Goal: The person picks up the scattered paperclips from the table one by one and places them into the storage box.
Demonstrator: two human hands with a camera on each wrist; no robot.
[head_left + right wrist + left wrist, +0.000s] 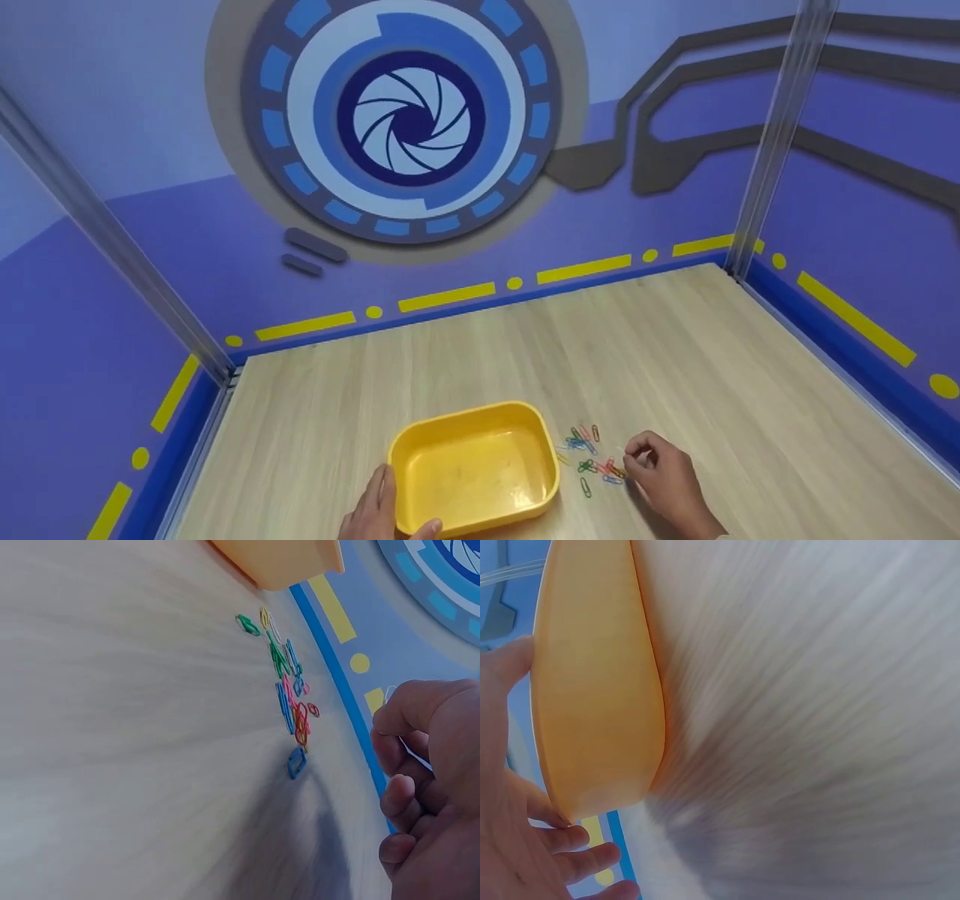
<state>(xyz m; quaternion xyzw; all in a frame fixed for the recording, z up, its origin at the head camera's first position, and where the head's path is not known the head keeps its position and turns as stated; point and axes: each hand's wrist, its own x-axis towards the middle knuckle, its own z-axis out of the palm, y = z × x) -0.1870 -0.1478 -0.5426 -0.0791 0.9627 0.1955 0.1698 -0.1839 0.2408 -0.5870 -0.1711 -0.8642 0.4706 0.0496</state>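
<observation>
A yellow plastic container [472,480] stands on the wooden table, nothing inside it. My left hand [373,506] holds its near left corner, fingers along the left side and thumb at the near rim. In the left wrist view, the thumb and a finger of the left hand [514,795] touch the rim of the container [600,682]. To the right, my right hand [667,474] is raised above the table, pinching a white paper clip [389,694] between thumb and forefinger. Loose coloured paper clips [586,466] lie scattered between the container and this hand.
Purple and blue printed panels [420,277] with yellow marks enclose the table [480,352] at the back and both sides. Metal posts [772,142] stand at the back corners.
</observation>
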